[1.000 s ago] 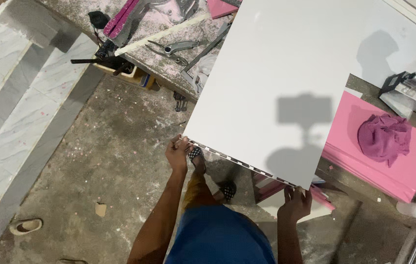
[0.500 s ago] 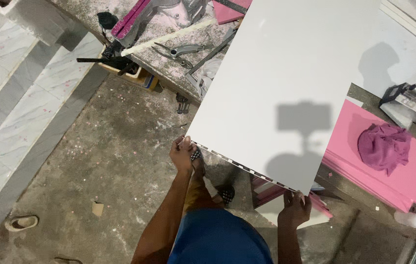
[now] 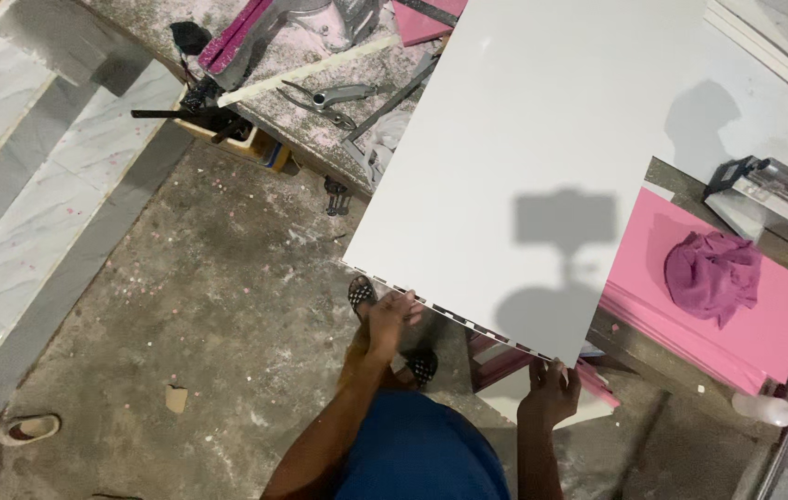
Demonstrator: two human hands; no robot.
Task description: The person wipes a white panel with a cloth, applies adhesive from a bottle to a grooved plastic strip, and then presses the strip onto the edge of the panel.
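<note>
A large white hollow-core panel (image 3: 524, 157) lies tilted over the workbench, its cut near edge showing small dark cells. My left hand (image 3: 389, 319) grips that near edge a little in from its left corner. My right hand (image 3: 550, 389) holds the same edge at its right corner, fingers curled under the panel. Below the panel I see my blue shorts and my patterned sandals on the concrete floor.
Pink boards (image 3: 718, 296) with a crumpled purple cloth (image 3: 711, 271) lie at the right. A dusty bench (image 3: 320, 65) holds metal snips (image 3: 329, 95) and a steel square. A power tool (image 3: 774, 190) sits far right. Marble steps (image 3: 14, 176) run along the left; a sandal (image 3: 28, 428) lies on the floor.
My left hand has shifted right along the panel's near edge, away from the left corner. The panel has moved slightly left. My right hand keeps its grip at the right corner.
</note>
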